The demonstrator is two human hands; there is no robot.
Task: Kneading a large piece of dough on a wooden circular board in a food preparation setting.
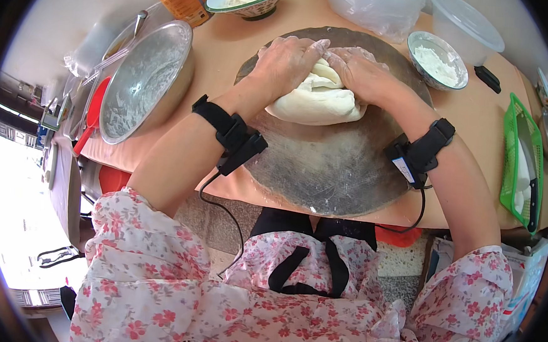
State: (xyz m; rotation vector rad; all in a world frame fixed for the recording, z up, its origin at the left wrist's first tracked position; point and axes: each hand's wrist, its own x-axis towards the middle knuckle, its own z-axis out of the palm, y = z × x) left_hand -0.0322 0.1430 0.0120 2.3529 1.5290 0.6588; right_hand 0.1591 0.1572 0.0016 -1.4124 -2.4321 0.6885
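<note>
A large white lump of dough lies on the round dark board, with a fold across its top. My left hand presses on its far left side, fingers curled over the dough. From the right, my right hand grips the far edge, and my two thumbs nearly meet above the fold. Flour whitens the fingers of both hands. The fingertips beyond the dough are partly hidden. A black strap with a small device and a cable sits on each wrist.
A floury metal basin tilts at the left. Farther back stand an orange can and a patterned bowl of white shreds. On the right are a bowl of flour, a clear tub and a green basket with a knife.
</note>
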